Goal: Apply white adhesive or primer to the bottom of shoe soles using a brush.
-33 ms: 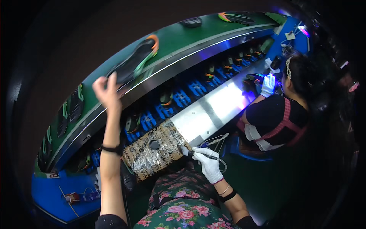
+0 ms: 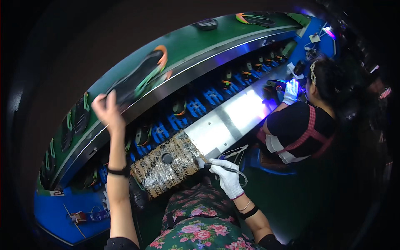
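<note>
While reaching: one sole (image 2: 139, 79), one brush (image 2: 216, 166).

The conveyor belt (image 2: 196, 41) looks matt green, rubbery and smooth, edged by a glossy metal rail (image 2: 216, 62). Below the rail, the worktop (image 2: 233, 116) is bright polished metal. The right hand (image 2: 227, 177) wears a white knitted cloth glove; the block (image 2: 166, 164) beside it is wrapped in shiny printed film

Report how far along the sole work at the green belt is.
Done: several soles already lie on the green belt. In hand: the left hand touches a black sole there; the gloved right hand holds a brush. Left: soles wait in the blue holders.
</note>
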`<state>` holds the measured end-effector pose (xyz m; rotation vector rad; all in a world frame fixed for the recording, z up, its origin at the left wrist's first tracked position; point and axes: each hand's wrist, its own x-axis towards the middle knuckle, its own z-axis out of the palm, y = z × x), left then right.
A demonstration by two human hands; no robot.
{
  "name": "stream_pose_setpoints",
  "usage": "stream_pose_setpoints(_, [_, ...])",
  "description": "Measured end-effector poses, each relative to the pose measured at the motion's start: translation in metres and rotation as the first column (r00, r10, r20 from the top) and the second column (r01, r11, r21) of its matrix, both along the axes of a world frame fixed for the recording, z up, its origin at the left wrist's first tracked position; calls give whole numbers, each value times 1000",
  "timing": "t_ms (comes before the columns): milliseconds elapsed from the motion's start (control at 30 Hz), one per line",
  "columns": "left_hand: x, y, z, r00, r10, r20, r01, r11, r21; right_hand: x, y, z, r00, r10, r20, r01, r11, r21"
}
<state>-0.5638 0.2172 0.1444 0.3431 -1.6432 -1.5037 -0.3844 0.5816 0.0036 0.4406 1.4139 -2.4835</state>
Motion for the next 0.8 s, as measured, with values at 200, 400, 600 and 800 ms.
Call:
stream_pose_setpoints(200, [166,-74,-11,998,64,-20,-60,989,138,-20,2,30,990,-54,-128,13,954,-301])
stream_pose_setpoints(400, [205,5,-63,800,-445,401,331,887,324,-9,-20,64,507,386,-770,14,890,455])
stream_pose_setpoints(600, [251,70,-152,644,-739,196,283,469,837,8,-44,67,663,431,-612,-291,902,319])
stream_pose_setpoints(800, [321,133,-146,392,-772,-499,512,-267,816,24,-41,84,753,510,-415,-357,847,394])
